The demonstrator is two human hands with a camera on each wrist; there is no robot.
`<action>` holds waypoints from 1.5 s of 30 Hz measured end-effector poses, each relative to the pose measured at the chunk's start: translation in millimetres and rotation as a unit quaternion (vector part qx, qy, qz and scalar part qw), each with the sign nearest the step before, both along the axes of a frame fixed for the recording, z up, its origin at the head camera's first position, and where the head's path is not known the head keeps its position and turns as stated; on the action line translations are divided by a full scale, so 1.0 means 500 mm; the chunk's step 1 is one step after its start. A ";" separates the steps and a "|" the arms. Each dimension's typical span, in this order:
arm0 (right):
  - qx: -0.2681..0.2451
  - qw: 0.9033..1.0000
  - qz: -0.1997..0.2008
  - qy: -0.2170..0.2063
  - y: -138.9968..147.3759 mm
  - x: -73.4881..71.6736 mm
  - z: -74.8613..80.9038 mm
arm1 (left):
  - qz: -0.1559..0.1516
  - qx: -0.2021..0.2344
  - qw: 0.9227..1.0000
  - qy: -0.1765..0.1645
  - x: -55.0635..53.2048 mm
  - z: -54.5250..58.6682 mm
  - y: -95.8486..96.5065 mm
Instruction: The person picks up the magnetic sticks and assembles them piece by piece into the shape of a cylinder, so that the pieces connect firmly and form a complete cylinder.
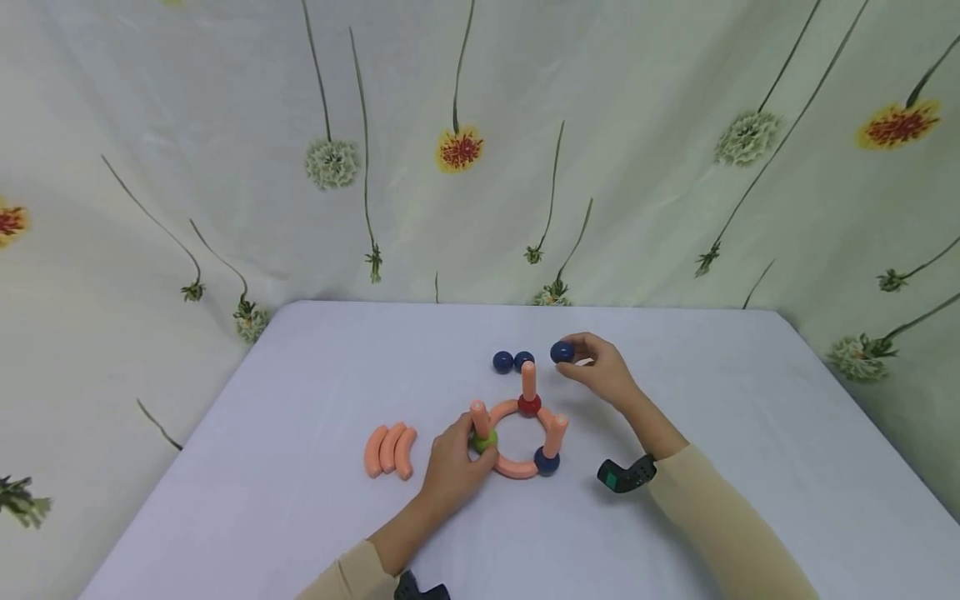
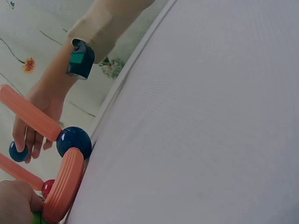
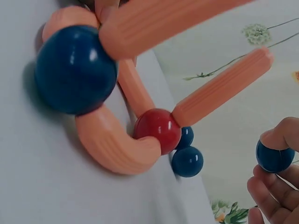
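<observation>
A ring of curved orange sticks lies on the table, joined by a green ball, a red ball and a blue ball. From each ball a straight orange stick stands up. My left hand holds the ring at the green ball, thumb in front and fingers behind. Beyond the ring, my right hand pinches a loose blue ball between thumb and fingers, up off the table. The left wrist view shows this ball past the sticks.
Two more blue balls sit side by side behind the red ball. Left of my left hand, several curved orange sticks lie in a row. A white table carries everything, with a flower-printed cloth hanging behind it.
</observation>
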State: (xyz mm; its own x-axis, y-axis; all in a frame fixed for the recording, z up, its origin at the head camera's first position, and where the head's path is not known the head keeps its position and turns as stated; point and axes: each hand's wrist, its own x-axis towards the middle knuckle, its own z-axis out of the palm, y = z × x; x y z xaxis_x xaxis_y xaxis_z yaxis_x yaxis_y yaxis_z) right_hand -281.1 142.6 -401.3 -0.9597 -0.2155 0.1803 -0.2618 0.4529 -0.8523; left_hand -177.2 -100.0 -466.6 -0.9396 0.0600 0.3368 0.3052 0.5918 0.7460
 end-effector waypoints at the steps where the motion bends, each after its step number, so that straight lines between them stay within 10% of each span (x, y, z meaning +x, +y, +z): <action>1: -0.006 1.000 0.004 0.007 0.001 0.007 0.005 | -0.001 0.001 1.000 0.000 0.001 0.000 0.000; 45: -0.081 0.986 0.132 0.058 0.011 0.164 0.066 | -0.002 -0.008 1.000 0.003 0.000 0.001 0.000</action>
State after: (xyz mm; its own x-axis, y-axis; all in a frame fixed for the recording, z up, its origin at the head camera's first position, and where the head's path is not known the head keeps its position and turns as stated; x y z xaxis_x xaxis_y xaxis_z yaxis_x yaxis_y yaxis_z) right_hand -198.9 148.0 -368.3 -0.8453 -0.4140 0.3377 -0.4518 0.2166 -0.8654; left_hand -177.3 -100.2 -466.1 -0.9374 0.0703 0.3411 0.3124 0.6024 0.7345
